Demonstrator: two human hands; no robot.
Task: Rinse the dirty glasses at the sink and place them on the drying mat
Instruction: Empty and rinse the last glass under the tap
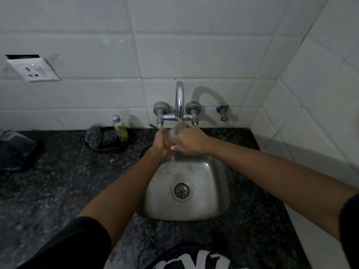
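Note:
A clear drinking glass (174, 133) sits between both my hands directly under the chrome faucet (179, 100), and water runs from the spout into it. My left hand (162, 141) grips the glass from the left. My right hand (191, 141) curls around it from the right. Water spills down from the glass into the steel sink (209, 191) below. Most of the glass is hidden by my fingers.
A small bottle of yellow-green liquid (120, 128) stands on a dark tray with a cloth (97, 139) left of the tap. A dark bag (16, 150) lies at the far left of the granite counter (64, 187). Tiled walls close in behind and on the right.

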